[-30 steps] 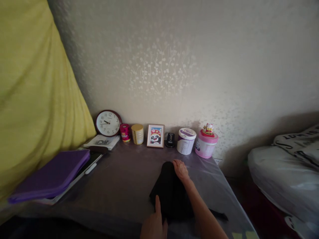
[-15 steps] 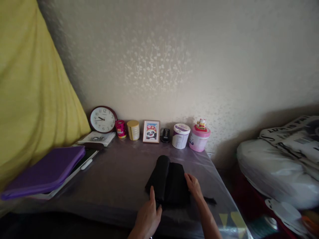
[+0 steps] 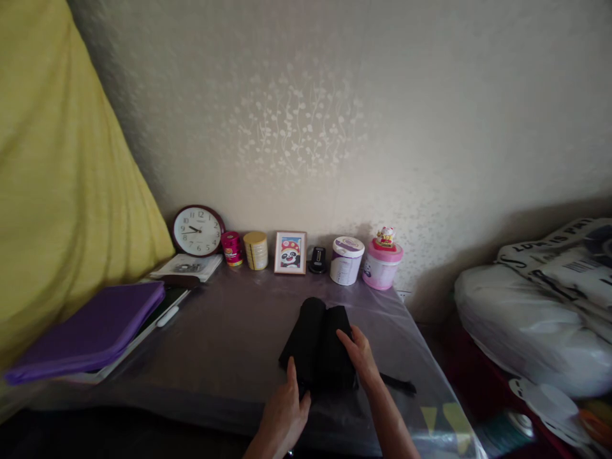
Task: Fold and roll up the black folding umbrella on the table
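A folded black cloth lies on the grey plastic-covered table, doubled up into two rolled lobes. My left hand rests flat at the cloth's near left edge, fingers stretched toward it. My right hand lies on the cloth's right lobe, fingers spread and pressing it inward. A thin black strap trails out to the right of the cloth.
Along the wall stand a clock, a red tin, a yellow tin, a panda picture frame, a white tub and a pink tub. A purple case lies left. Bagged bedding sits right.
My right hand moved left and up onto the cloth, pushing its right side over so the cloth looks narrower. The left hand stayed at the near edge.
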`<state>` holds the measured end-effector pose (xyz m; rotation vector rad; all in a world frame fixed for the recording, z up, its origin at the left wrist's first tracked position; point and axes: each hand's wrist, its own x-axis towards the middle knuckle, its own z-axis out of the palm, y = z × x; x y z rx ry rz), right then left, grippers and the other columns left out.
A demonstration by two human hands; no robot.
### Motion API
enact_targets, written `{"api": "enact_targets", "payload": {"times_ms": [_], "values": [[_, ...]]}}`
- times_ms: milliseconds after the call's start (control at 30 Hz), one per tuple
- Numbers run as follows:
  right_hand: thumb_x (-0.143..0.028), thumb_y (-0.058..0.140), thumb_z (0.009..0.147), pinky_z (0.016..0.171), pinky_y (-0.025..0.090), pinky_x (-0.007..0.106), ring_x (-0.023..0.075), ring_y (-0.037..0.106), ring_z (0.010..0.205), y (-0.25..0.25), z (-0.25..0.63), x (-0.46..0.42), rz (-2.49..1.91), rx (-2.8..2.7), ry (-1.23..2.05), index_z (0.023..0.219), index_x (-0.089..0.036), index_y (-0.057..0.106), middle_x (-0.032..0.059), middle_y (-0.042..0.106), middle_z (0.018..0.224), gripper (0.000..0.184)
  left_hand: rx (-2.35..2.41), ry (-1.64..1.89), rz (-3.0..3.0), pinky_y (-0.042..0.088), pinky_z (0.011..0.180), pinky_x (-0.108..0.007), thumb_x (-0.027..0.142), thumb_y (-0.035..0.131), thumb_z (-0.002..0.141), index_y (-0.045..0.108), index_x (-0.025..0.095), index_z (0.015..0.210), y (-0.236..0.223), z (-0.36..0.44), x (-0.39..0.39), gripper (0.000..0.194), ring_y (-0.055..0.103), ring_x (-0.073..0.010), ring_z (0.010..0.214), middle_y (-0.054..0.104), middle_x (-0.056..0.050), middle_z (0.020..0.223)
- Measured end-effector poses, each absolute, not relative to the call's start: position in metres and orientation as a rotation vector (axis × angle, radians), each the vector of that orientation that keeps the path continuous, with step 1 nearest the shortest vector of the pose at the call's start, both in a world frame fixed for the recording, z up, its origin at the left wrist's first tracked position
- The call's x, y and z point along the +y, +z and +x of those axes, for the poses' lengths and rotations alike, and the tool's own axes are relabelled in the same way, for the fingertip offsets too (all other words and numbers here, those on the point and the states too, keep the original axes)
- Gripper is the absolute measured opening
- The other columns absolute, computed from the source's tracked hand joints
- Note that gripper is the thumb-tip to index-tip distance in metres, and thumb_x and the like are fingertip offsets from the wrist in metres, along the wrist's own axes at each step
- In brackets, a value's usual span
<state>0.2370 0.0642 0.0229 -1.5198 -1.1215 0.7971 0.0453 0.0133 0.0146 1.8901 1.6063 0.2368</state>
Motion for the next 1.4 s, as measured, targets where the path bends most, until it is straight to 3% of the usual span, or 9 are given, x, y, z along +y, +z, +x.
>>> {"api": "enact_targets", "payload": {"times_ms": [200,367,567,867,1100,1400], "values": [[-0.043,0.057,0.068,0.058,0.048,0.028,0.0199,0.061,0.069,0.04,0.205,0.08,-1.371,-1.093,0.935,0.089,-0.015,0.06,0.0034,0.065,0.074,0.035,1.603,0.234,1.932,0.039,0.079,-0.023,0.029,0.036,0.084,0.004,0.002,0.137,0.009,0.044,0.015,0.068,0.058,-0.0184,0.097,0.061,-0.016,0.108],[-0.038,0.057,0.068,0.061,0.048,0.027,0.0182,0.06,0.071,0.037,0.182,0.097,-1.287,-1.151,0.956,0.091,-0.015,0.058,0.0031,0.065,0.077,0.032,1.585,0.253,1.889,0.039,0.08,-0.023,0.029,0.036,0.084,0.005,0.001,0.137,0.013,0.046,0.015,0.067,0.058,-0.0189,0.099,0.059,-0.016,0.111],[-0.033,0.056,0.07,0.057,0.042,0.025,0.0163,0.056,0.065,0.029,0.169,0.112,-1.62,-1.414,0.665,0.094,-0.014,0.057,0.002,0.061,0.069,0.031,1.557,0.257,1.869,0.038,0.081,-0.02,0.026,0.038,0.083,0.005,0.002,0.137,0.019,0.044,0.015,0.068,0.058,-0.0168,0.099,0.061,-0.014,0.107],[-0.032,0.053,0.075,0.064,0.04,0.026,0.0221,0.06,0.081,0.036,0.16,0.114,-1.902,-1.648,0.509,0.099,-0.012,0.054,0.0105,0.064,0.084,0.03,1.596,0.215,1.898,0.04,0.076,-0.024,0.03,0.036,0.083,0.007,0.002,0.137,0.015,0.043,0.015,0.068,0.06,-0.0199,0.092,0.061,-0.016,0.106],[-0.031,0.056,0.074,0.064,0.04,0.024,0.0202,0.062,0.085,0.042,0.154,0.12,-1.882,-1.625,0.613,0.104,-0.014,0.053,0.0071,0.066,0.08,0.035,1.632,0.146,1.932,0.041,0.074,-0.027,0.028,0.033,0.084,0.009,-0.004,0.135,0.019,0.048,0.015,0.065,0.06,-0.0224,0.091,0.061,-0.019,0.104],[-0.025,0.046,0.08,0.064,0.039,0.022,0.0153,0.063,0.079,0.041,0.147,0.117,-1.747,-1.884,0.637,0.105,-0.015,0.053,0.0017,0.07,0.072,0.028,1.675,0.214,1.875,0.041,0.073,-0.026,0.032,0.033,0.085,0.012,0.0,0.135,0.014,0.045,0.011,0.063,0.06,-0.0217,0.09,0.062,-0.018,0.102]]}}
